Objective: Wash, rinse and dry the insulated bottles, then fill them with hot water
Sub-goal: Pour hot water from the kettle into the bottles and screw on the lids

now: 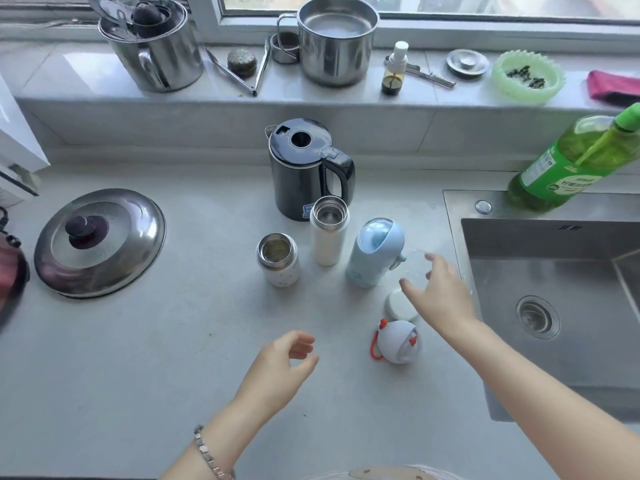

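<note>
Three insulated bottles stand in the middle of the counter. A short white bottle (277, 261) and a tall cream bottle (329, 233) are uncapped, and a light blue bottle (375, 252) has its domed top on. Behind them stands a black electric kettle (308, 168). A white round cap (398, 306) and a grey lid with a red strap (396, 341) lie in front of the blue bottle. My right hand (440, 294) hovers with spread fingers just right of the blue bottle, over a faint clear object. My left hand (285, 358) hangs loosely curled above the counter, holding nothing.
A steel sink (554, 244) lies to the right, with a green detergent bottle (568, 161) at its back corner. A steel pot lid (100, 242) rests on the counter at left. Steel pots, tongs, a small spray bottle and a green basket line the windowsill.
</note>
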